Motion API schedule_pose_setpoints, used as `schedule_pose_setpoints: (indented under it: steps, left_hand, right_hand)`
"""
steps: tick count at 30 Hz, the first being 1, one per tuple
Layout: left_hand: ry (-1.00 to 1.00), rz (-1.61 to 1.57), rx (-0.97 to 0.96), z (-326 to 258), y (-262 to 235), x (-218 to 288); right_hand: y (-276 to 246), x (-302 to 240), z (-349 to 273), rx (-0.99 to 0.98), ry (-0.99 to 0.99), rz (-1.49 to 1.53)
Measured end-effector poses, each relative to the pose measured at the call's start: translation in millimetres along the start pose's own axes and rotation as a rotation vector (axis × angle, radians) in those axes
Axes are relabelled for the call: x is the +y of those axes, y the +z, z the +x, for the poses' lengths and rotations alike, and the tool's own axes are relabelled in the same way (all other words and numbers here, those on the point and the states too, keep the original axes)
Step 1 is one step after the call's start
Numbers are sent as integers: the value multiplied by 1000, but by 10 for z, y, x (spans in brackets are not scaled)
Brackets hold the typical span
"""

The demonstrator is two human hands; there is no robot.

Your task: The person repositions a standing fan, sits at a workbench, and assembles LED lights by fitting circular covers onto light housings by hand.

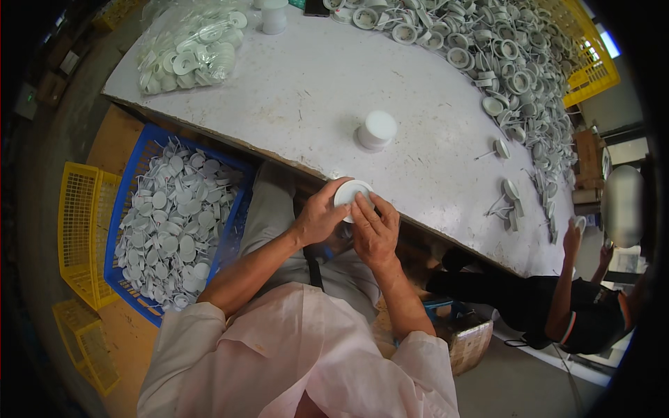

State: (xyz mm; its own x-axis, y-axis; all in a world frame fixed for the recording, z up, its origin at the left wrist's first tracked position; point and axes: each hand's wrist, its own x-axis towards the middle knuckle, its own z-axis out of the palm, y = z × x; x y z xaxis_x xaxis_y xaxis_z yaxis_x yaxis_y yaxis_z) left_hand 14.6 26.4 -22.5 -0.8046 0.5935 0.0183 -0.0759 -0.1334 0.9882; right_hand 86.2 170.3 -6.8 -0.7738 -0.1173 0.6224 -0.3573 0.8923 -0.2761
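Note:
Just off the near edge of the table, both of my hands close on one round white lamp part (341, 196) with a raised rim. My left hand (320, 214) grips it from the left side. My right hand (376, 231) has its fingers laid over the face of the part, with the thumb toward its lower edge. What lies under the part is hidden by my fingers. A short stack of white discs (380, 127) stands upright on the white table (293, 104), a little beyond my hands.
A clear bag of white rings (187, 59) lies at the far left of the table. A big heap of wired round parts (509, 63) covers the far right. Beside my left leg is a blue basket (124, 209) full of similar parts. Another person (585, 313) works at the right.

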Motion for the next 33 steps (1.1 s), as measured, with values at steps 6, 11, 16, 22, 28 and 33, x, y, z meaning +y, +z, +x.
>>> schedule_pose_setpoints:
  steps: [6,11,16,22,28,33]
  left_hand:
    - [17,30,-18,9,2,-17]
    - [6,7,11,33,49,42]
    - [-186,-96,-32,36,11,31]
    - [37,39,97,84,-9,-23]
    - [17,189,82,120,102,67]
    - [102,243,339,33,-369,-163]
  right_hand:
    - [-49,-32,-14,24,-10,-89]
    - [-41,-30,-13,34,2,-101]
    - [-140,-51,75,34,112,153]
    - [-68,159,-101,63,1025,973]
    - [64,195,-130,44,1123,1076]
    - [-49,320,-125,73,1007,974]
